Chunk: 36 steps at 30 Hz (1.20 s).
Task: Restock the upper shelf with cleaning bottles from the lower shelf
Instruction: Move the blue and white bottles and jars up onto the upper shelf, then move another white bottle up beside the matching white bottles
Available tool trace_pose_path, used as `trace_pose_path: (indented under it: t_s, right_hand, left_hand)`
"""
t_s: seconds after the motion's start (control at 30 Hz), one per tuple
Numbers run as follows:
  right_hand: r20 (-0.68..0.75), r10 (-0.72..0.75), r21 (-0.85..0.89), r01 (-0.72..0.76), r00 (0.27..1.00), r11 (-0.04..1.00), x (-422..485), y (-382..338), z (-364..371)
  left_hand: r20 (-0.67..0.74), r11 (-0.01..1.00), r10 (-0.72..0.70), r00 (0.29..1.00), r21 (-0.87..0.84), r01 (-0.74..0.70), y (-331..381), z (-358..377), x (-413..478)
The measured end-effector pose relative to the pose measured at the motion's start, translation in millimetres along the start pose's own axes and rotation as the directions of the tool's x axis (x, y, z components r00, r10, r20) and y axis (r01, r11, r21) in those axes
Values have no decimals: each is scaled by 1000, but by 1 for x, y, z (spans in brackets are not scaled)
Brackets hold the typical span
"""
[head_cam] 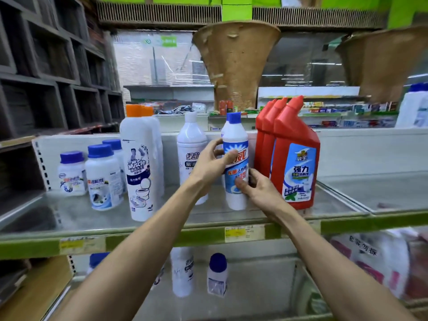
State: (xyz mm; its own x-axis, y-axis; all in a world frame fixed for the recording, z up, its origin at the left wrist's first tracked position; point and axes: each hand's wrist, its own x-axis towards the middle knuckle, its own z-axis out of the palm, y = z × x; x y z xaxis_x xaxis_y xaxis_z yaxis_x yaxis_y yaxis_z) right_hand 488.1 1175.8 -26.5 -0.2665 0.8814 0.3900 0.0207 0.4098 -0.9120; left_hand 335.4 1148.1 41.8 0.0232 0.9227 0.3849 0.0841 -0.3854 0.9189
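- Left hand (213,165): fingers and thumb wrapped round the blue-capped cleaner bottle (236,140) at mid-label.
- Right hand (259,191): fingertips pinch its lower label.
- Bottle: upright at the upper shelf (185,218) front.
- Advice: seat the base flat, label forward, then release.
- Obstruction: red angled-neck bottles (294,158) just beside; white-capped bottle (190,144) close behind.
- Lower shelf (266,286): more bottles (217,274) waiting.

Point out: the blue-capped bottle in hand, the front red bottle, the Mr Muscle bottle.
blue-capped bottle (237,169), head view, on its front label.
front red bottle (298,167), head view, on its blue label.
Mr Muscle bottle (139,163), head view, on the printed logo.
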Motion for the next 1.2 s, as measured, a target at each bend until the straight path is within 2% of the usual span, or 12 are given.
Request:
trace_pose_path:
  t_s: [0.53, 0.67, 0.73, 0.8, 0.87, 1.0, 1.1, 1.2]
  right_hand:
    - [-4, 23, -42, -23, 1000, 999, 6, 7, -7]
    - [-16, 17, -145, -20, 1000, 989, -1, -4, -5]
    - [-104, -53, -245, 26, 993, 969, -6, -11, -2]
    - [-255, -162, -264, 93, 953, 960, -16, -17, 2]
    - [-335, -248, -199, 189, 909, 962, -32, -24, 9]
    - [-308, -298, 133, 351, 904, 927, -73, -32, 23]
    - [-225, -268, 338, 333, 937, 880, -102, -19, 40]
    - [-123, -256, 397, 284, 959, 873, -123, 0, 57]
  left_hand:
    - [-55, 990, 69, 996, 124, -62, -11, 5, 11]
    - [-24, 984, 87, 996, 157, -82, -10, 4, 8]
    - [-44, 975, 153, 987, 170, -143, -2, 2, -6]
    - [-83, 956, 264, 961, 154, -249, 5, -3, -30]
    - [-124, 934, 352, 928, 103, -341, 6, -15, -59]
    - [-155, 891, 436, 886, -65, -450, -16, -45, -123]
    - [-166, 873, 436, 885, -162, -461, -46, -62, -164]
    - [-171, 883, 393, 904, -204, -422, -71, -73, -186]
